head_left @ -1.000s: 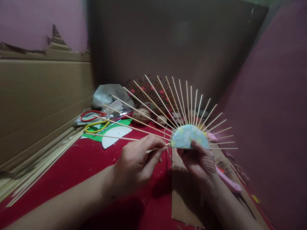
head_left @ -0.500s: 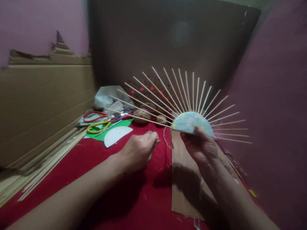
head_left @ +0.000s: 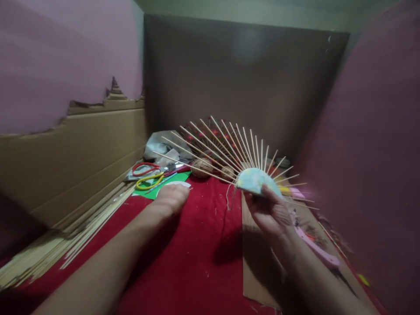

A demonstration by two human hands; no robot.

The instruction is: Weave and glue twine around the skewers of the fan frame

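Note:
My right hand grips a fan-shaped piece by its half-round base, thumb on the front. The base is covered in pale blue flowered material, and many thin wooden sticks spread from its curved edge. A short length of twine hangs by its left end. My left hand is over the white half-round cutout, covering most of it. Motion blurs the left fingers, so I cannot tell whether they are open or closed, or whether they touch the cutout.
Red-handled scissors and yellow-handled scissors lie by a green sheet. Twine balls sit behind. Loose sticks line the cardboard at left. A wooden board and a pink-handled tool lie at right.
My left hand has moved left and forward from the middle of the red cloth to over the white cutout. The view has tilted up; my right hand keeps its grip on the fan.

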